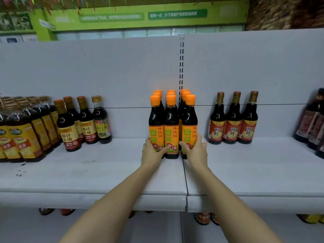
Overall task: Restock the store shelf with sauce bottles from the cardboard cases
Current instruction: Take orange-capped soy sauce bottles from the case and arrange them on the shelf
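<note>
My left hand (152, 151) and right hand (194, 150) grip the outer orange-capped bottles (171, 127); I should push the block evenly, low down, keeping rows tight on the shelf (105, 172).

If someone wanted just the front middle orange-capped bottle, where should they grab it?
Probably by the neck under the orange cap, from above and in front. The front middle bottle stands upright, and neighbouring bottles hide its sides. The left hand and right hand hold the outer bottles' lower bodies.

Dark sauce bottles (171, 127) wear orange caps and orange labels; the shelf (98, 172) is pale grey.
</note>
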